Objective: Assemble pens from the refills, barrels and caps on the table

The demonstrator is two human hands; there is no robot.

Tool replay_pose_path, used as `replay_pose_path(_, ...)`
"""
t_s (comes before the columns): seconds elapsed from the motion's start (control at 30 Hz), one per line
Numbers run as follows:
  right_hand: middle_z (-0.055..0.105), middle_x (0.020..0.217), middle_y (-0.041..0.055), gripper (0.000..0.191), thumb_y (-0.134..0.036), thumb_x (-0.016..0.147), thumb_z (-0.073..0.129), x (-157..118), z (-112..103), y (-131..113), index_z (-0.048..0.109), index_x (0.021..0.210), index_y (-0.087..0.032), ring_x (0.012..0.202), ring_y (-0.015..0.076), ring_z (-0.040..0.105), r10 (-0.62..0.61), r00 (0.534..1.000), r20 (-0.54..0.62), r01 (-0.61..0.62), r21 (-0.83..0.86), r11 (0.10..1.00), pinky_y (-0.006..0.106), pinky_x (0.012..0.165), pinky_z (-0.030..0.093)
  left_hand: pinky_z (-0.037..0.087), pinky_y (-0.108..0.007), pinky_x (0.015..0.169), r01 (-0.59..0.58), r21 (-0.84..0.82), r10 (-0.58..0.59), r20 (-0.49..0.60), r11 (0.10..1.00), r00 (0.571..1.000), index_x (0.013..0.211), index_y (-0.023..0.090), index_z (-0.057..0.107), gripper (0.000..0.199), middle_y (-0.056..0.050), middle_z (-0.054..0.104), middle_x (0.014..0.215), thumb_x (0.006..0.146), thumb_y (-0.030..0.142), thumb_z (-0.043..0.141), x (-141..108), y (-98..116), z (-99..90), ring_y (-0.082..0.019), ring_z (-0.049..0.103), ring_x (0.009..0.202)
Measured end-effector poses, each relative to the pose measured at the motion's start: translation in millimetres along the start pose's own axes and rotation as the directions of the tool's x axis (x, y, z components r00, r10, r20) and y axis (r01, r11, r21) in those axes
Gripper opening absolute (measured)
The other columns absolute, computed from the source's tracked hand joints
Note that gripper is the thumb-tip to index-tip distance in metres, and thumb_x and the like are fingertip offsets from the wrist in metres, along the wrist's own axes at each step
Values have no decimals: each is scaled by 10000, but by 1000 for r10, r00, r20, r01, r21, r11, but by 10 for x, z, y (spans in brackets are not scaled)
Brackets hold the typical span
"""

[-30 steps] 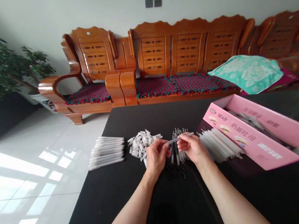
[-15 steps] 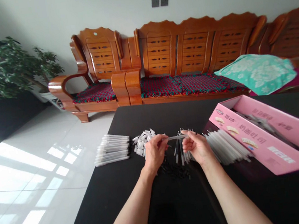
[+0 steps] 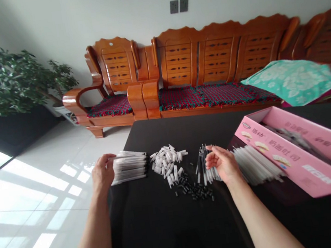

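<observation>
Left hand (image 3: 105, 174) is pinching a clear pen (image 3: 118, 157) at the end of the stacked pens (image 3: 131, 165) on the black worktop (image 3: 157, 240); right hand (image 3: 224, 163) is staying half-open, gripping nothing, just beside the black-tipped refills (image 3: 204, 168).

White pen barrels (image 3: 131, 165), black tabletop (image 3: 168, 230), pink printed carton (image 3: 295, 153), teal floral towel (image 3: 290, 81), red-and-green woven seat cushions (image 3: 205, 97).

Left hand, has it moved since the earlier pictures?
Yes, leftward. The left hand was over the white plastic pieces and is now well left of them, at the end of the stack of clear tubes.
</observation>
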State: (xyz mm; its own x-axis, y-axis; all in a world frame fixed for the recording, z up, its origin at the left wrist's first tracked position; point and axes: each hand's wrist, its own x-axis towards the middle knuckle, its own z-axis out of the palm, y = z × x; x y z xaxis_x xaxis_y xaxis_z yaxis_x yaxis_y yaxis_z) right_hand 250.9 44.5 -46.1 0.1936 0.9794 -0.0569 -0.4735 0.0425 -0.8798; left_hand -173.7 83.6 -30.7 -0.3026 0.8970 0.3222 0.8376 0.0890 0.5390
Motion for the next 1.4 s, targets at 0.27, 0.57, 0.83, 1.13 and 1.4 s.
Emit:
replay_pose_path(0.27,710,583,36,335,-396,727,780,1,-2,4,711,928,-138,433,178,648,-7,1000,6,7,-1,1000,281,373,548,468,-310,826,-2,16,0,122,1000,992,1008,221,702,324,-66,655,1041,884,250,405,113,-109,197,-206,633,875)
replay_pose_path(0.57,697,558,28,299,-374,720,763,55,-175,-177,708,886,-132,390,163,622,-208,961,-180,207,-29,978,248,323,504,463,-339,860,-61,52,56,97,997,994,1058,228,692,358,-69,643,1057,898,238,371,158,-172,276,-231,617,945)
replay_pose_path(0.83,692,546,27,302,-373,703,764,94,-238,-153,707,870,-128,380,160,615,-194,957,-216,190,-41,981,241,311,493,436,-348,908,-239,203,209,160,950,965,1132,225,684,397,-80,674,1152,921,248,349,231,131,339,-255,625,1029)
replay_pose_path(1.13,685,532,24,325,-393,686,773,76,-156,-136,700,859,-128,359,154,597,-163,964,-211,154,-60,986,240,301,485,403,-365,974,-465,185,357,425,866,832,1200,258,660,410,-84,673,1206,969,395,350,457,386,622,-239,616,1095)
replay_pose_path(1.4,680,533,24,359,-409,695,749,81,-163,-112,686,886,-112,364,158,593,-174,960,-219,159,-83,984,247,304,483,360,-471,1044,-470,164,353,463,867,813,1168,275,666,438,-67,646,1275,983,424,297,431,404,670,-254,586,1165)
